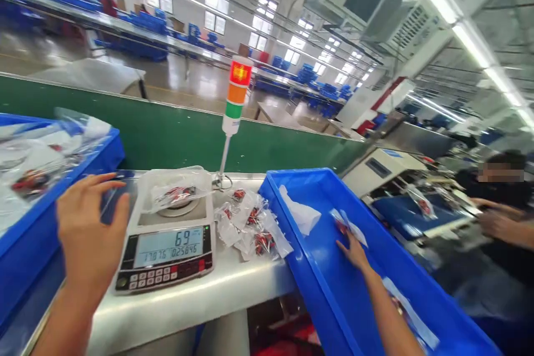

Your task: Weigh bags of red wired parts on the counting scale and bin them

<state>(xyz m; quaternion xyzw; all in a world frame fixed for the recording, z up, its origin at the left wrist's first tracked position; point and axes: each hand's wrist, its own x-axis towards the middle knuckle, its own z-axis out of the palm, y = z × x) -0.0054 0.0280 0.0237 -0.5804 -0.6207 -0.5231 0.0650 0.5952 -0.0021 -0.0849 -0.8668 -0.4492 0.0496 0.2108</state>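
Observation:
My left hand (89, 228) hovers just left of the digital scale (173, 256), its fingers apart and nothing in them. On the scale's pan lies a clear plastic bag (177, 196) with small red parts inside; the display reads 69 on top. My right hand (354, 253) reaches into the long blue bin (321, 272) and grips a small plastic bag of red parts (342, 223), somewhat blurred. A white slip (301, 212) and another bag (411, 311) lie in that bin. Between scale and bin sits a pile of bagged red parts (253, 228) on the metal table.
At the left a blue bin (94, 164) holds many bags. A signal light (237, 92) glows red behind the scale, before a green belt (183, 133). On the right a machine with a blue conveyor (400, 214) carries bags, and a person's hands (500, 222) work there.

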